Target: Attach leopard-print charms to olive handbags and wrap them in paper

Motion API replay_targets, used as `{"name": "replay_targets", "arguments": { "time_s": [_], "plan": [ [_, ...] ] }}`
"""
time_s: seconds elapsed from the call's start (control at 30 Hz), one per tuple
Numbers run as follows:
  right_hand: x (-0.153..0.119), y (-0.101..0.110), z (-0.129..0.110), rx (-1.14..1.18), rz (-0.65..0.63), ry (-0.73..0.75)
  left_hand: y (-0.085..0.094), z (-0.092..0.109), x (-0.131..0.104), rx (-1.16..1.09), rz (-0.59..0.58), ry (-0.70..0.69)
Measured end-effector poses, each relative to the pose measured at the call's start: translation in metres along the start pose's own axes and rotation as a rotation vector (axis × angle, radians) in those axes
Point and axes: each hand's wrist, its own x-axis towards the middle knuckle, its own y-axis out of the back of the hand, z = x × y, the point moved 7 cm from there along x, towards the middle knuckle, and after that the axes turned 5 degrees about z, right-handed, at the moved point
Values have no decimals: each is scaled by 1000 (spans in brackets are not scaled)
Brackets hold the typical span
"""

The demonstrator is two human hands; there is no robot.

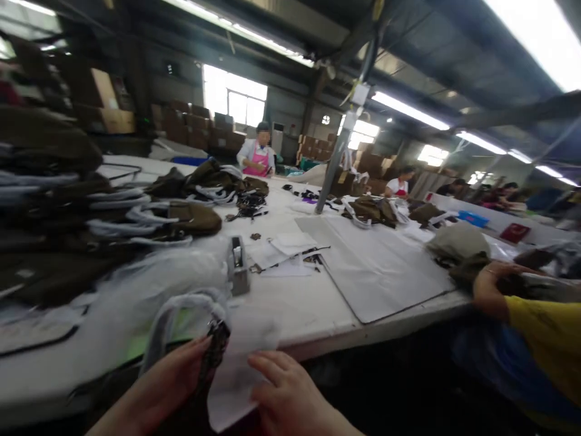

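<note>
At the bottom of the view, my left hand (175,372) is closed on a dark bag (106,393), beside its metal clips (216,339). The bag's handle (166,321), wrapped in pale padding, arches up behind that hand. My right hand (285,384) pinches a thin white sheet (238,369), which hangs curved between the two hands, its lower part against the bag. Beyond them on the table (313,309) stands a tape dispenser (238,266). Clear plastic bags (167,284) lie heaped to its left.
Olive bags (195,218) with wrapped handles pile up at left. Papers (290,245), straps and a grey sheet (381,266) lie mid-table, near a metal post (336,163). A co-worker's yellow sleeve (544,327) and hand are at right. Another person (258,151) stands across the table.
</note>
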Motion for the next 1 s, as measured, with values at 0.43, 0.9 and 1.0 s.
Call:
{"name": "replay_targets", "arguments": {
  "time_s": [0.43, 0.9, 1.0],
  "plan": [
    [9, -11, 27, 236, 382, -198, -10, -44, -14, -176, 92, -88],
    [5, 14, 97, 474, 527, -605, -4, -52, -8, -66, 162, -62],
    [-4, 33, 91, 706, 507, -598, 0, -39, -13, -44, 167, -47]
  ]
}}
